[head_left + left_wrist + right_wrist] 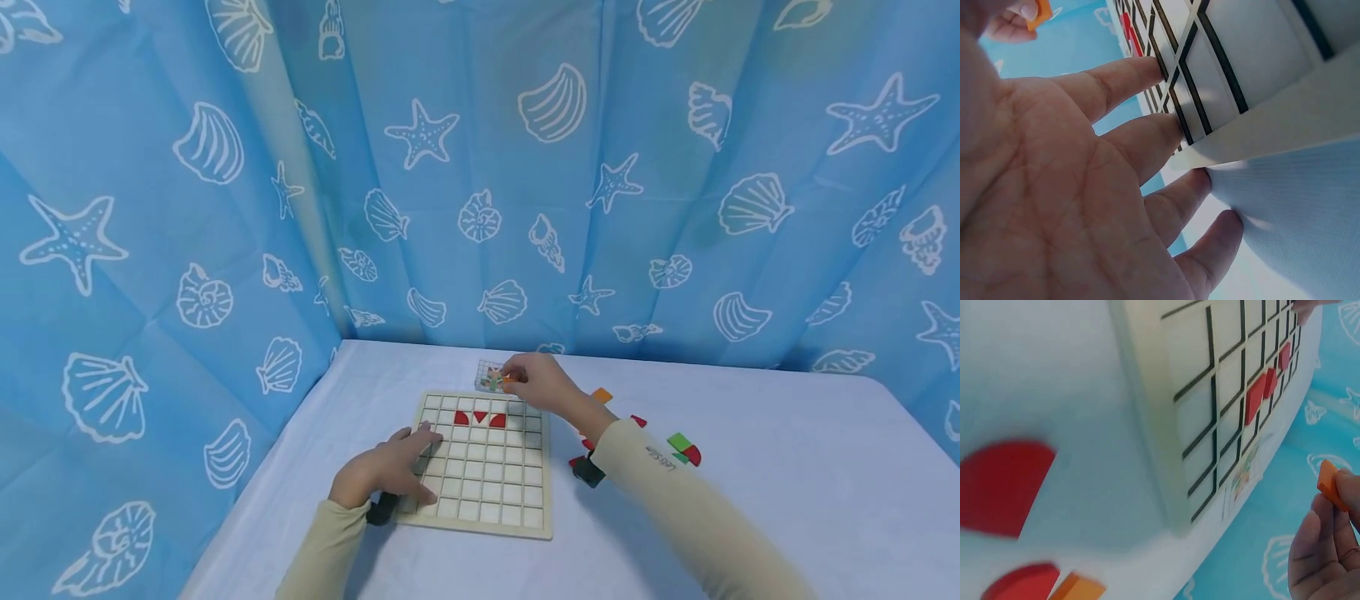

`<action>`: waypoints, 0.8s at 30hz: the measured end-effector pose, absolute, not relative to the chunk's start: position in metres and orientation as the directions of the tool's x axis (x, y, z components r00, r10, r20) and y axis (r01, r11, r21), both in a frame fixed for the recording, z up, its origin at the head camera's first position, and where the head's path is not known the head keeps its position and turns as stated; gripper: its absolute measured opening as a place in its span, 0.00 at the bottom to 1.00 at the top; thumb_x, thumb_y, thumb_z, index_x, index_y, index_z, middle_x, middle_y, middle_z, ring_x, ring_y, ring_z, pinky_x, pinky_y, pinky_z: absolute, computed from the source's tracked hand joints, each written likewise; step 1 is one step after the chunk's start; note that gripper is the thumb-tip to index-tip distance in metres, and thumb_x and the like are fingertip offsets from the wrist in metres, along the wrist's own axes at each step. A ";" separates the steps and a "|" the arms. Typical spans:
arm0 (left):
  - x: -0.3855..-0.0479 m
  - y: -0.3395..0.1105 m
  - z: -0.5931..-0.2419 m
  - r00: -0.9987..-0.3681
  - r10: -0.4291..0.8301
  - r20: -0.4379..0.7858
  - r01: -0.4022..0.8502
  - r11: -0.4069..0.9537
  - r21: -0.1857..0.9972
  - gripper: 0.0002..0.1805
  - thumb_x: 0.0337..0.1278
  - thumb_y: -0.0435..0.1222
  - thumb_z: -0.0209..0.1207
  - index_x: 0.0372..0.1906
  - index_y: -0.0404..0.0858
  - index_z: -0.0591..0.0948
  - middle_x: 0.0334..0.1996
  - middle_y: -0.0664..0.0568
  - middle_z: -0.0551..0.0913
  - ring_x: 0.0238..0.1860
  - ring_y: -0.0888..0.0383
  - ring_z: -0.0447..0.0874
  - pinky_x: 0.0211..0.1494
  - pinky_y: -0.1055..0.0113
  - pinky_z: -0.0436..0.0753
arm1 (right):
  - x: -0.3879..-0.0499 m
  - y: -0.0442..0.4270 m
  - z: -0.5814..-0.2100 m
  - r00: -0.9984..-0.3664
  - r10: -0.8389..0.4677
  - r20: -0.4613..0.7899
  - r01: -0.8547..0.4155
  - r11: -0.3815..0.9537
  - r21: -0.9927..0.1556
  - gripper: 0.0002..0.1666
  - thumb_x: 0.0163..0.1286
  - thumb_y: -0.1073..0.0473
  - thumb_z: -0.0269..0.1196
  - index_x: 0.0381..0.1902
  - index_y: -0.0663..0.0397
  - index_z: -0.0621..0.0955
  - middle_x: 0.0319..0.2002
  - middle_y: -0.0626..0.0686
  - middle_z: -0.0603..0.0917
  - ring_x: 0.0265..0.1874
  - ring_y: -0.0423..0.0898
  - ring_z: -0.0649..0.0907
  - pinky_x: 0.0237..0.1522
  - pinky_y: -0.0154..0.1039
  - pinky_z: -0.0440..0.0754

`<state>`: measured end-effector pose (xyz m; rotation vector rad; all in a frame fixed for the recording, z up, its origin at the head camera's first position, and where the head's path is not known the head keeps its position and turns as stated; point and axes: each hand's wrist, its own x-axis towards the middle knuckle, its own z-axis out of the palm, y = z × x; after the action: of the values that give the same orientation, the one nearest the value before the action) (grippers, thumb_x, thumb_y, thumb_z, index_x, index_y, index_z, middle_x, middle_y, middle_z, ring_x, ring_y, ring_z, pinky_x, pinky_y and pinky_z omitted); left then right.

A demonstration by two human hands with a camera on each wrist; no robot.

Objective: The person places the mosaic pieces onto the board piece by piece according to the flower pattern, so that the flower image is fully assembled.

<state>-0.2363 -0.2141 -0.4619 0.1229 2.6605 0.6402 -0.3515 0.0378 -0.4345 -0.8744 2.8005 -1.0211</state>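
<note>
My right hand pinches a small orange block between thumb and fingers. It is held above the far edge of a cream grid board, next to a small pattern card. On the board's upper rows lie a red quarter-round piece, a red triangle and a second red quarter-round piece. With fingers spread, my left hand rests on the board's left edge. In the left wrist view, some fingertips touch the grid and others lie against the side.
Right of the board lie loose pieces: an orange block, a green square, a red quarter-round and several others partly behind the right forearm. A blue shell-print curtain hangs behind the white-covered table.
</note>
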 end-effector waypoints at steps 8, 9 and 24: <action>-0.237 -0.214 -0.461 -0.917 0.174 -0.358 -0.005 0.895 0.447 0.48 0.42 0.43 0.77 0.72 0.49 0.67 0.79 0.48 0.53 0.79 0.41 0.46 0.72 0.34 0.59 | -0.348 0.016 -0.441 -0.851 -0.505 0.145 -0.475 0.621 -0.623 0.10 0.68 0.60 0.65 0.46 0.55 0.85 0.37 0.49 0.85 0.38 0.42 0.82 0.43 0.39 0.83; -0.237 -0.215 -0.462 -0.918 0.174 -0.357 -0.004 0.894 0.447 0.48 0.42 0.43 0.77 0.72 0.49 0.67 0.79 0.48 0.53 0.79 0.41 0.46 0.72 0.34 0.59 | -0.346 0.013 -0.442 -0.849 -0.508 0.144 -0.475 0.616 -0.628 0.09 0.69 0.60 0.65 0.45 0.55 0.85 0.37 0.49 0.85 0.38 0.43 0.83 0.43 0.40 0.83; -0.235 -0.213 -0.462 -0.918 0.187 -0.349 0.014 0.896 0.443 0.48 0.42 0.43 0.77 0.72 0.47 0.67 0.79 0.46 0.54 0.78 0.40 0.47 0.71 0.34 0.61 | -0.332 -0.013 -0.457 -0.802 -0.578 0.152 -0.510 0.532 -0.676 0.08 0.70 0.63 0.62 0.45 0.57 0.84 0.38 0.51 0.85 0.37 0.44 0.84 0.43 0.41 0.84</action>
<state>-0.2353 -0.2130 -0.4622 0.1477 2.6740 0.6210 -0.3318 -0.0126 -0.4567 -0.9505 2.6691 -1.1318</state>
